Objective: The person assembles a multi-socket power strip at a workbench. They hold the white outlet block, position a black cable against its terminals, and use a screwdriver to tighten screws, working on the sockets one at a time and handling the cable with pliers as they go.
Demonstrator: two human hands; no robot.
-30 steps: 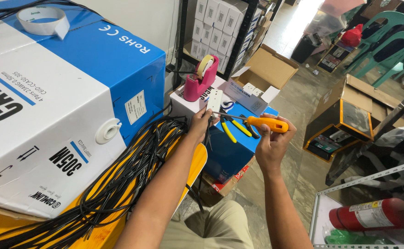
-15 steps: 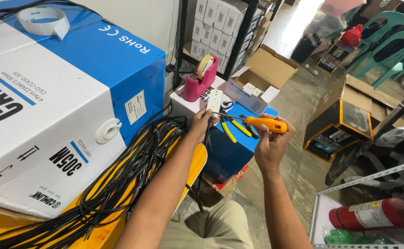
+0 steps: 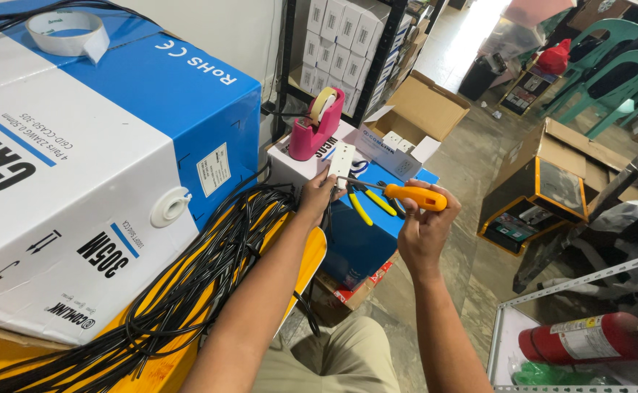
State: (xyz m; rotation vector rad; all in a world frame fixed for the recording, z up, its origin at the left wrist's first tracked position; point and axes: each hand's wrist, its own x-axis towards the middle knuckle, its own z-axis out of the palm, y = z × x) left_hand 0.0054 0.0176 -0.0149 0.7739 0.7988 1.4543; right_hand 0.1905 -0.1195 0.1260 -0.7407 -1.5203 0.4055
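— How are the hands holding?
— The left hand [image 3: 317, 195] is closed on a white socket plate [image 3: 341, 165]; the right hand [image 3: 422, 227] grips an orange-handled screwdriver [image 3: 405, 195], its tip at the plate.
— Anything changed?
— Nothing since a second ago; both hover near the blue box [image 3: 366, 236], so the tip seems settled.

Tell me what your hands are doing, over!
Left hand holds white socket plate. Right hand holds orange screwdriver, tip at plate. Black cables beside left arm.

Cable bundle [image 3: 188, 291] right of big box [image 3: 78, 167]; tape dispenser [image 3: 317, 124] behind socket plate [image 3: 341, 166].
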